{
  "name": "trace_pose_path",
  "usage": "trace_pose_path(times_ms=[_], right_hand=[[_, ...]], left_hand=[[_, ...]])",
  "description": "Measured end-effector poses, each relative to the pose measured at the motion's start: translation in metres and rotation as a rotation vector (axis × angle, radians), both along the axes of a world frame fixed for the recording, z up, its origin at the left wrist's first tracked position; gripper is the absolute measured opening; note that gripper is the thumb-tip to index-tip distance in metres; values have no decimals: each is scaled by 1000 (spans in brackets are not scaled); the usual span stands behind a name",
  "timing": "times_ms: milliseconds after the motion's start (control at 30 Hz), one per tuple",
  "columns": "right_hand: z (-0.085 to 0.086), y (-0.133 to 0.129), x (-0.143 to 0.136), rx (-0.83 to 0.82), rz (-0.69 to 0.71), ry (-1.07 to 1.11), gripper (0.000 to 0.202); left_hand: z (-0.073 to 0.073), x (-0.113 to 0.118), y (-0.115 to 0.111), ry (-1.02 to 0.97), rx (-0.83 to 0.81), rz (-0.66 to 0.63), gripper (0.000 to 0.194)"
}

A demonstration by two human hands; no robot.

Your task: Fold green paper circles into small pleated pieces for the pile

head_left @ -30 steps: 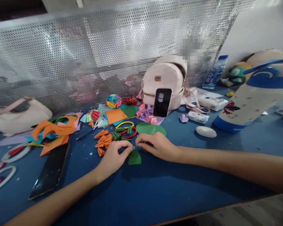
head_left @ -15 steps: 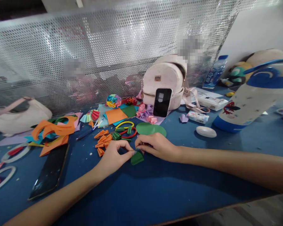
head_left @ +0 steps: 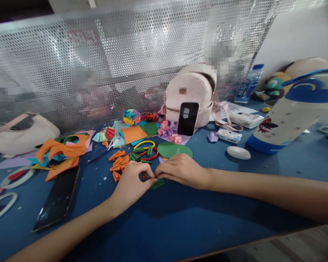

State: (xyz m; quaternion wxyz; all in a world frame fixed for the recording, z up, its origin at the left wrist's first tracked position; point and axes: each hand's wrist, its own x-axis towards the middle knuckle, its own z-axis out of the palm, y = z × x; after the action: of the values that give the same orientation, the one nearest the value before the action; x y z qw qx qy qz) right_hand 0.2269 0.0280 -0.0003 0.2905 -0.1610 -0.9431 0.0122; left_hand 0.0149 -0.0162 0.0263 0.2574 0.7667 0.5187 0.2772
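A small piece of dark green paper (head_left: 157, 183) is pinched between my two hands, above the blue table (head_left: 164, 225). My left hand (head_left: 135, 182) grips its left side with thumb and fingertips. On the other side my right hand (head_left: 182, 171) closes its fingers on the paper, hiding part of it. Folded orange paper pieces (head_left: 119, 163) lie just left of the hands. Behind them are scissors with yellow and red handles (head_left: 150, 155), small green folded pieces (head_left: 135, 157) and a green paper disc (head_left: 175, 148).
A phone (head_left: 57, 198) and orange paper scraps (head_left: 61, 151) lie left. Behind are a backpack (head_left: 190, 89), an upright phone (head_left: 188, 119) and coloured sheets (head_left: 135, 134). A large bottle (head_left: 289, 112) and a white oval object (head_left: 238, 153) are right.
The fingers of both hands have shifted over the green paper, and less of it shows now. Its visible part looks narrower and flatter.
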Motion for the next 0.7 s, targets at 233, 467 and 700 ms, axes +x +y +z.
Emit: trace_pose_path(times_ms=[233, 467, 700], right_hand=[[4, -3, 0, -58, -59, 7, 26], [6, -1, 0, -278, -132, 40, 9], [5, -2, -1, -185, -66, 47, 10]], left_hand=[[4, 0, -3, 145, 277, -60, 24], [0, -6, 1, 156, 228, -104, 8], [1, -5, 5, -70, -30, -66, 13]])
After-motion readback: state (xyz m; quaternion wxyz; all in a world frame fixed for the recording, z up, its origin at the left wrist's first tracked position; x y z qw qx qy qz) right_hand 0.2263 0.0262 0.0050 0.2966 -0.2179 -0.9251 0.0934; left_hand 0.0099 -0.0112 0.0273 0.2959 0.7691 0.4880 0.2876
